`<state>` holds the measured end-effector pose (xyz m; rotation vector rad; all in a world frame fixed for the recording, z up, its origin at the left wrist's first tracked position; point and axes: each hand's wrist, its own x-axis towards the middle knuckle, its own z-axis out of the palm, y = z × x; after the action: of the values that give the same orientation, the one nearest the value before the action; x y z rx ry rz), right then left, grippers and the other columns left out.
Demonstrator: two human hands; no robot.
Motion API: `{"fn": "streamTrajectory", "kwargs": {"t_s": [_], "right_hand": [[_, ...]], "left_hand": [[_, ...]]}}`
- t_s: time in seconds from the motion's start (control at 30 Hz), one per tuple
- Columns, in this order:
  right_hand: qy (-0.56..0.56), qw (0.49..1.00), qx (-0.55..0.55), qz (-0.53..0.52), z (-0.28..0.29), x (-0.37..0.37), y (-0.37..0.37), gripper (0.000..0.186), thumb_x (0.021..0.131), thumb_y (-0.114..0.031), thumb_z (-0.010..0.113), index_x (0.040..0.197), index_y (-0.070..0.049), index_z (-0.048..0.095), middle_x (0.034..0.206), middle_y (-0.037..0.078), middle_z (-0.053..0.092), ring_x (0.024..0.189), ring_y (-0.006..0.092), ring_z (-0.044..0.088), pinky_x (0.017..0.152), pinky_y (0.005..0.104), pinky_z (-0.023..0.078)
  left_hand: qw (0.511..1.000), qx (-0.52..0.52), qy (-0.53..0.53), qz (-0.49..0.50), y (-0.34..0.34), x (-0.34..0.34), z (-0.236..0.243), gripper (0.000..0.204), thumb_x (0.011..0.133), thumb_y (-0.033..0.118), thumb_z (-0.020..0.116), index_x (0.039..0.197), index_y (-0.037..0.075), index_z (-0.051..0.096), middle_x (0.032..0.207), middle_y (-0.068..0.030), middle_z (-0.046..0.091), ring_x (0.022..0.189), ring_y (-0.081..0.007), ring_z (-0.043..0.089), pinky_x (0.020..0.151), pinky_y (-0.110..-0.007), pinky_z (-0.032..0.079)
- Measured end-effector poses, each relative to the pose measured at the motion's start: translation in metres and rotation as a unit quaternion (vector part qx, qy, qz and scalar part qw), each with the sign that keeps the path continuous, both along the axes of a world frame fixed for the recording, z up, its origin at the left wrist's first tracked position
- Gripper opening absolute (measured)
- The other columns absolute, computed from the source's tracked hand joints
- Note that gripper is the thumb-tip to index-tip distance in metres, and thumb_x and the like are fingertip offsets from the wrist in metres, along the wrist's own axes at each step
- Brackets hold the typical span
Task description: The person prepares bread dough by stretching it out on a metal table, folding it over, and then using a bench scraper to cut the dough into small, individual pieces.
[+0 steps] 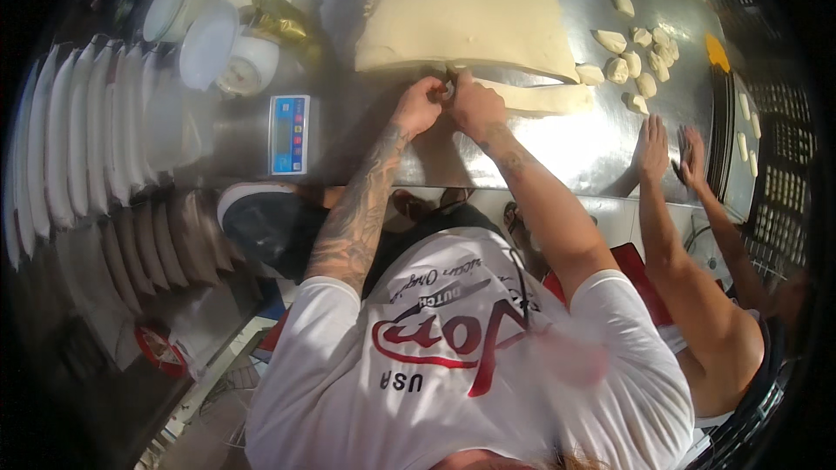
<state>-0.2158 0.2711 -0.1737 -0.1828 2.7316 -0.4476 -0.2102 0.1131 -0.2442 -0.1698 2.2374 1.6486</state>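
A large pale sheet of dough (466, 13) lies on the steel table, its near edge just beyond my hands. My left hand (420, 106) is closed, thumb and fingertips pinched at that edge. Close beside it, my right hand (479, 104) is closed too, its knuckles against the dough's edge. Between the two sets of fingers shows a small dark, partly shiny thing, too hidden to name. A cut strip of dough (540, 98) extends to the right from my right hand, along the sheet's near edge.
A digital scale (289, 135) and white bowls (209, 43) stand on the left, near a row of pale cloth-like folds (96, 122). Several dough pieces (618, 70) lie at right. A co-worker's hands (653, 152) rest there, fingers stretched, beside stacked trays (721, 139).
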Motion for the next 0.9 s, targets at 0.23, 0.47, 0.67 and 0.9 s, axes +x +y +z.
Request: {"fn": "streamTrajectory", "kwargs": {"t_s": [0.23,0.47,0.67,0.9], "right_hand": [[-0.085,0.996,0.001,-0.002,0.011,0.037,0.043,0.025,0.094,-0.011,0.054,0.116,-0.003,0.048,0.100,0.026,0.073,0.094,0.0467,0.071,0.081,0.0540,0.057],[-0.091,0.872,-0.389,-0.282,0.003,0.087,0.162,0.048,0.092,-0.023,0.078,0.128,0.002,0.057,0.113,0.014,0.071,0.098,0.0280,0.070,0.086,0.0403,0.056],[-0.034,0.671,-0.572,-0.472,-0.050,0.040,0.240,0.058,0.097,-0.031,0.073,0.144,-0.004,0.054,0.131,0.006,0.066,0.121,0.0209,0.062,0.104,0.0372,0.048],[-0.112,0.671,-0.649,-0.341,-0.018,0.024,0.199,0.049,0.098,-0.032,0.067,0.133,0.000,0.058,0.115,0.009,0.068,0.104,0.0218,0.065,0.090,0.0367,0.053]], "left_hand": [[0.995,-0.100,0.018,0.023,0.024,0.010,0.025,0.050,0.089,0.021,0.074,0.134,0.006,0.059,0.138,-0.0199,0.061,0.127,-0.0380,0.060,0.107,-0.044,0.048],[0.997,-0.072,-0.016,-0.020,-0.014,0.035,0.048,0.043,0.081,0.020,0.084,0.111,0.004,0.059,0.109,-0.0112,0.068,0.106,-0.0214,0.065,0.095,-0.036,0.050],[0.956,-0.158,0.061,0.239,-0.151,0.056,0.080,0.048,0.081,0.021,0.083,0.120,0.004,0.061,0.117,-0.0153,0.067,0.112,-0.0266,0.064,0.096,-0.039,0.051],[0.818,-0.375,0.117,0.420,-0.250,0.085,0.086,0.054,0.088,0.010,0.074,0.137,-0.002,0.054,0.123,-0.0149,0.066,0.114,-0.0235,0.064,0.098,-0.035,0.052]]}}
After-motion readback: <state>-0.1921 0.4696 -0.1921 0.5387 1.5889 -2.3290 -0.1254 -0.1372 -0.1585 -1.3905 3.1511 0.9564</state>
